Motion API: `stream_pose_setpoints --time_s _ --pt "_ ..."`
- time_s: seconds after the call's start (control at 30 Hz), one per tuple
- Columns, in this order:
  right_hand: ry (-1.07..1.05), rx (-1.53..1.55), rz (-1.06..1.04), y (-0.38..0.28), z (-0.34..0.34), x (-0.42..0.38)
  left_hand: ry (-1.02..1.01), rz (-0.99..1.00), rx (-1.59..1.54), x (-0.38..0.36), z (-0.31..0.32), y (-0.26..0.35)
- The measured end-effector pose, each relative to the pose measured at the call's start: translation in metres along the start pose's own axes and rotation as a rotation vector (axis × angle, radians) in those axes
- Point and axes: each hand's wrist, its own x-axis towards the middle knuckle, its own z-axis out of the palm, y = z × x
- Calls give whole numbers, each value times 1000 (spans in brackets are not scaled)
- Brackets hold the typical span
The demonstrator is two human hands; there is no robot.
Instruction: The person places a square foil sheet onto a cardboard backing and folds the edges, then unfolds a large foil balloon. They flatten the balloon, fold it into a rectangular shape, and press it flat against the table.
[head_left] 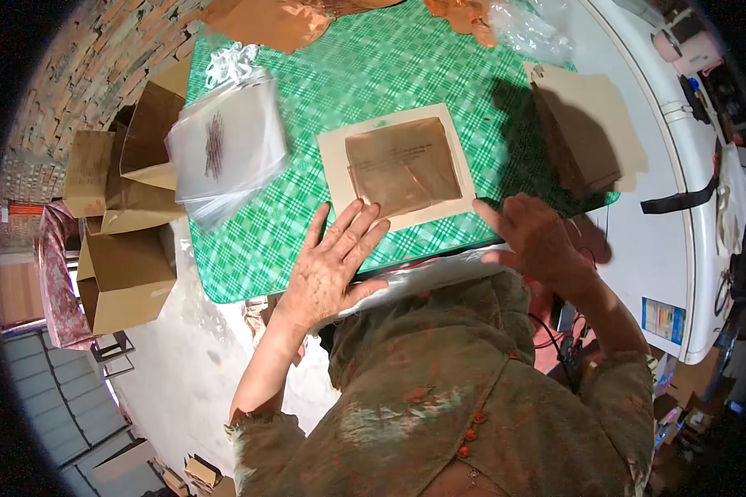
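Note:
A copper-brown plastic packet (402, 161) with printed lines of text lies flat on a pale cardboard sheet (333, 153), on the green checked tablecloth (307, 74). My left hand (331, 265) is spread out, its fingertips at the near left edge of the sheet and the packet's lower corner. By the sheet's near right corner is my right hand (539, 240), fingers apart and slightly bent, with nothing seen in it.
Clear plastic bags (232, 141) are stacked at the table's left, and cardboard sheets (584, 124) at its right. Copper-coloured film (273, 21) and crumpled clear plastic (532, 29) lie along the far edge. Open cardboard boxes (128, 273) stand left of the table; a white appliance (659, 240) is at the right.

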Motion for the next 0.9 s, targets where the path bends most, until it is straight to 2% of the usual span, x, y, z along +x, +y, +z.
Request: stream_pose_setpoints --time_s 0.07,0.17,0.47,0.57,0.67,0.83,0.9 --pt "-18 185 15 -2 -15 2 -16 -4 30 -1 2 0" --pt "94 148 -16 -11 -21 17 -10 -9 39 -1 5 0" --pt "103 44 -49 -4 3 36 0 -27 -3 0 5 -1" --pt "37 108 -42 0 -3 31 3 -29 -14 0 4 -1" --pt "96 226 -18 1 -11 17 12 -15 -24 0 2 -1" --pt "175 -18 -128 -1 7 -13 42 46 -4 -18 10 5" --pt "225 -78 -164 -6 17 -18 89 7 -50 -27 14 12"
